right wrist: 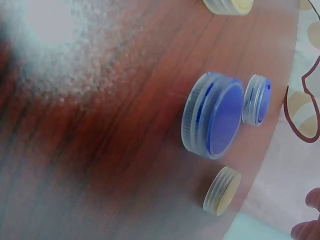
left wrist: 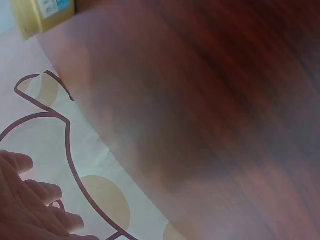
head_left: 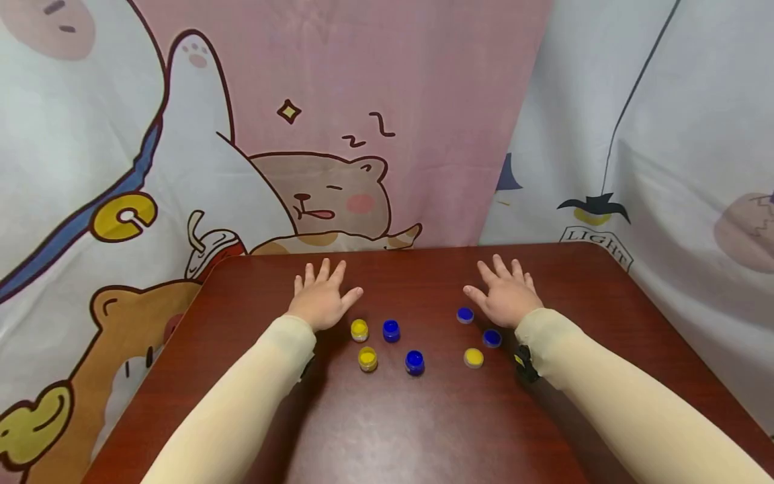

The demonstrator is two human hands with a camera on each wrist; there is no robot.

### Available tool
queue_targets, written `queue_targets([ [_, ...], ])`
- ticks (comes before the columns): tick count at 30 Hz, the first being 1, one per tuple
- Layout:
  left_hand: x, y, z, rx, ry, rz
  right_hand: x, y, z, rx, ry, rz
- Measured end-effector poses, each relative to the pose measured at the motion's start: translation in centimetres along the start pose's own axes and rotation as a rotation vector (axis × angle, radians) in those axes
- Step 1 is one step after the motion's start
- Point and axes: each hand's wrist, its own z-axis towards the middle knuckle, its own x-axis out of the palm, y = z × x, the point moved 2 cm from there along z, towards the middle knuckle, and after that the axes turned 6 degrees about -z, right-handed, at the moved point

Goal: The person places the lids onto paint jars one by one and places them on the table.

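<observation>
My left hand (head_left: pixel 320 302), fingers straight and spread, is over the far left part of the table. Just right of it are small open pots: two of yellow paint (head_left: pixel 359 330) and two of blue paint (head_left: pixel 391 331). The left wrist view catches a labelled yellow pot (left wrist: pixel 45 15) at its top corner. Across from it, my right hand (head_left: pixel 508 299) has its fingers spread too, holding nothing. Nearest to it lie round lids: a blue lid (head_left: pixel 465 315), another blue lid (head_left: pixel 492 338) and a yellow lid (head_left: pixel 474 357). The right wrist view shows a second yellowish lid (right wrist: pixel 222 195).
The dark red-brown wooden table (head_left: pixel 375 430) has rounded far corners. A cloth curtain (head_left: pixel 435 134) with cartoon animals hangs right behind its far edge and down both sides. Both forearms wear pale sleeves (head_left: pixel 242 403) and reach over the tabletop.
</observation>
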Motion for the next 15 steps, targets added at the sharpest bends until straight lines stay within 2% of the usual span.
queue_targets([
  [7, -0.2, -0.7, -0.9, 0.061, -0.035, -0.019, -0.1, 0.0, -0.8, -0.032, -0.009, 0.000],
  [10, -0.1, -1.5, -1.6, 0.139, -0.073, -0.030, -0.2, -0.2, -1.1, -0.035, 0.000, 0.006],
  [15, 0.1, -3.8, -3.5, 0.316, -0.154, -0.053, -0.1, -0.3, -1.6, -0.045, 0.007, 0.014],
])
